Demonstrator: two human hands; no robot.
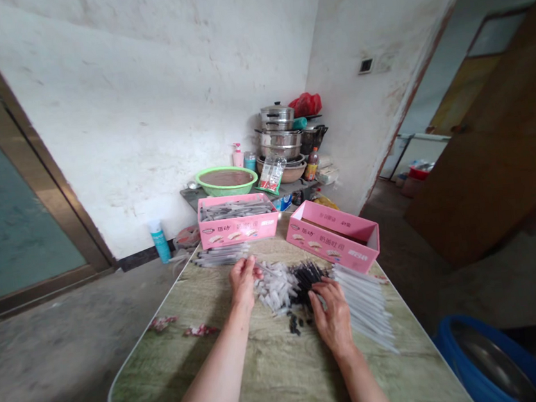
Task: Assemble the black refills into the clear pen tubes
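My left hand (243, 282) is closed in a pinch on a thin, pale pen, above the left side of a heap of small whitish translucent pieces (278, 288). Over the right edge of a pile of slim black pieces (306, 277) is my right hand (333, 315), fingers curled and thumb drawn in. What its fingertips hold is too small to make out. Translucent pen barrels (364, 306) lie in a spread row to the right of that hand. Behind my left hand, several pens (221, 256) lie side by side. A few short black bits (293, 324) are scattered nearer me.
A pink box (240, 231) full of pens stands at the table's far left; another pink box (332, 235) sits at the far right. Behind are a green basin (228, 191) and stacked steel pots (280, 138). A blue tub (490, 363) stands right of the table (268, 375).
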